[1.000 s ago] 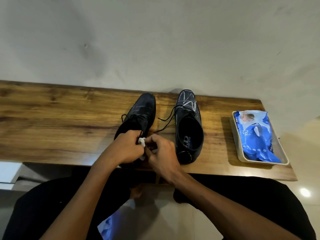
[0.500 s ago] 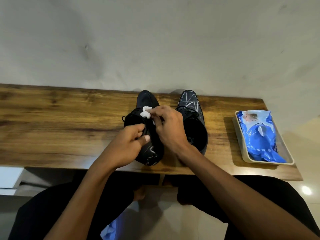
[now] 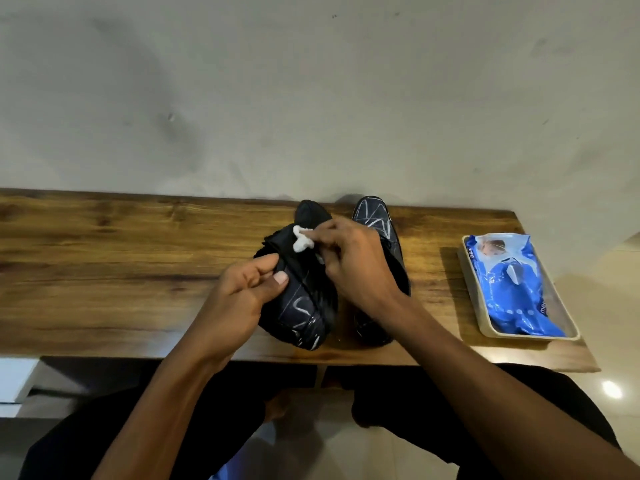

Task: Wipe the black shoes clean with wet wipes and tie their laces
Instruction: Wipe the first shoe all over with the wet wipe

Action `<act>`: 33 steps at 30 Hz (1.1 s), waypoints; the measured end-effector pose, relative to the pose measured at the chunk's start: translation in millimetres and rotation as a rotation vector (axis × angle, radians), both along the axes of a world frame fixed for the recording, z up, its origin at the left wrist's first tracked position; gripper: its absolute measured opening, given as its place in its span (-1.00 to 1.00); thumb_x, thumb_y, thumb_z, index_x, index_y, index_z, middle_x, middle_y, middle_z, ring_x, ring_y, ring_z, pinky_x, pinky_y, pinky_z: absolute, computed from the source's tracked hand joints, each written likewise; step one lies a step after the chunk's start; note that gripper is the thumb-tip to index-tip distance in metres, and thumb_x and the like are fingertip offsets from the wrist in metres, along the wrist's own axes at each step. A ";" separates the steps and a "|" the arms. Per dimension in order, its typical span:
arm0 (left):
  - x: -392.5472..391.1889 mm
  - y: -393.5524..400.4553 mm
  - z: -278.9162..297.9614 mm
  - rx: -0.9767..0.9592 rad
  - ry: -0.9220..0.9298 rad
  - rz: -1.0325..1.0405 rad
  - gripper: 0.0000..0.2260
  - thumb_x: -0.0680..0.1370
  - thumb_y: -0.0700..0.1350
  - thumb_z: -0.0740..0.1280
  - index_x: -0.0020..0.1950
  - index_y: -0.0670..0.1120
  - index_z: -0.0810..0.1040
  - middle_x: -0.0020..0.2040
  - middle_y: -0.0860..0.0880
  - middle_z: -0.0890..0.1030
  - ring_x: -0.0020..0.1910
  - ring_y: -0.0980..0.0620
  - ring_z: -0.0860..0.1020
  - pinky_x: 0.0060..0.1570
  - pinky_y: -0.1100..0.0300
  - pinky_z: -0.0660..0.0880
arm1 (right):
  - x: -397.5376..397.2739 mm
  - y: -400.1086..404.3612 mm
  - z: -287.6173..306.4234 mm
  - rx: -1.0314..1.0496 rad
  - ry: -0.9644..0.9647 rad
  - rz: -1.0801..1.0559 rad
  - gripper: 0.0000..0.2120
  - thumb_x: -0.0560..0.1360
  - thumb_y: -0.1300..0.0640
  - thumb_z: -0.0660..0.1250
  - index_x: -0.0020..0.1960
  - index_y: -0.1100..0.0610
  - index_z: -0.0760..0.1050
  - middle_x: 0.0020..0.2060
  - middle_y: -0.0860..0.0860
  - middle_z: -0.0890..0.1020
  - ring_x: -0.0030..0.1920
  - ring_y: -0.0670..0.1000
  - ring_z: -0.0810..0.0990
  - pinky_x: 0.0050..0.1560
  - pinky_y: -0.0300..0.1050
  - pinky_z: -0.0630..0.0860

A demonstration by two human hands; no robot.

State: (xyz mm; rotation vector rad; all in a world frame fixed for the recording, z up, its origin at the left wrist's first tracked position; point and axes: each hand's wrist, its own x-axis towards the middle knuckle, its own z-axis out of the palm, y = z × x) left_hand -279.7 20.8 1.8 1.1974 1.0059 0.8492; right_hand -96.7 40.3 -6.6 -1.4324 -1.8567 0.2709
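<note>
Two black shoes with white scribble marks are on the wooden table [image 3: 121, 271]. The left shoe [image 3: 304, 306] is tipped up with its heel towards me, and my left hand [image 3: 242, 299] grips its left side, thumb on the upper. My right hand [image 3: 349, 265] pinches a small crumpled white wet wipe [image 3: 302, 240] and holds it against the upper part of this shoe. The right shoe [image 3: 375, 216] stands flat just behind my right hand, toe towards the wall, and is partly hidden by the hand.
A blue pack of wet wipes [image 3: 509, 282] lies in a cream tray [image 3: 485, 327] at the table's right end. A grey wall rises right behind the table. My dark-clothed legs show below the table's front edge.
The left shoe has been lifted from flat and tipped up, heel towards me. My right hand moved the wipe from near the heel up onto the shoe's upper.
</note>
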 end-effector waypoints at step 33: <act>-27.2 12.7 -6.2 -0.045 -0.093 0.156 -0.74 0.59 -0.28 0.24 0.24 -0.24 0.59 0.09 -0.19 0.71 0.05 -0.05 0.69 -0.02 0.25 0.61 | -1.5 -6.5 0.2 -0.085 -0.068 0.144 -0.80 0.51 0.38 0.36 0.07 0.20 0.67 -0.03 0.04 0.71 -0.02 -0.02 0.64 0.07 -0.23 0.55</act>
